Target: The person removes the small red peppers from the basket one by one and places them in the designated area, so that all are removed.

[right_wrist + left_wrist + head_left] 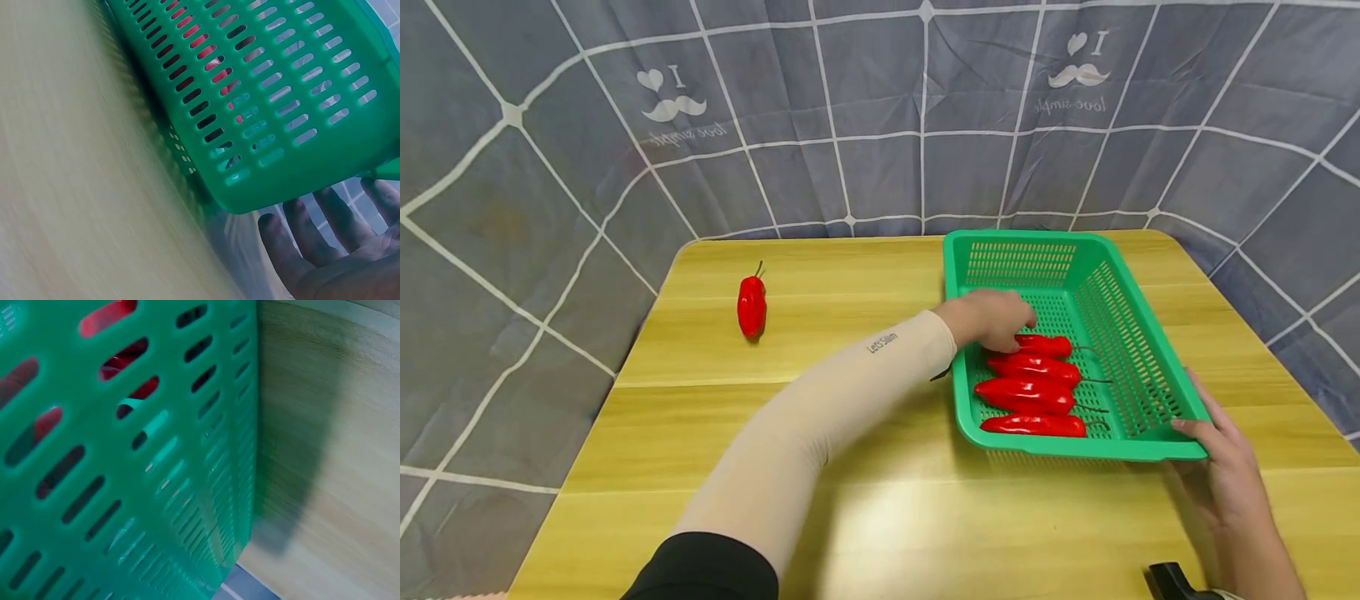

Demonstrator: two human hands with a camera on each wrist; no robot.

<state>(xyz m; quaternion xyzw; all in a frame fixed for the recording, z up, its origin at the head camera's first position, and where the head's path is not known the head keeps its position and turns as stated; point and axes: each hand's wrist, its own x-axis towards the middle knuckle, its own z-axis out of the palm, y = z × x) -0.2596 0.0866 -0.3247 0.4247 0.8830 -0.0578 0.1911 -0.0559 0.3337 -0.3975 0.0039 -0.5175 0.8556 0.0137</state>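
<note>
My left hand reaches into the green plastic basket and holds the farthest of several red peppers by its left end. The other peppers lie below it in a row on the basket floor, stems to the right. At the near right corner my right hand grips the basket, thumb over the rim. In the right wrist view its fingers spread along the outside of the slotted wall. The left wrist view has only the basket's outer wall, red showing through the slots; the left hand is hidden there.
A single red pepper lies on the wooden table at the far left. Grey checked cloth hangs behind and beside the table. A black object sits at the front edge near my right wrist.
</note>
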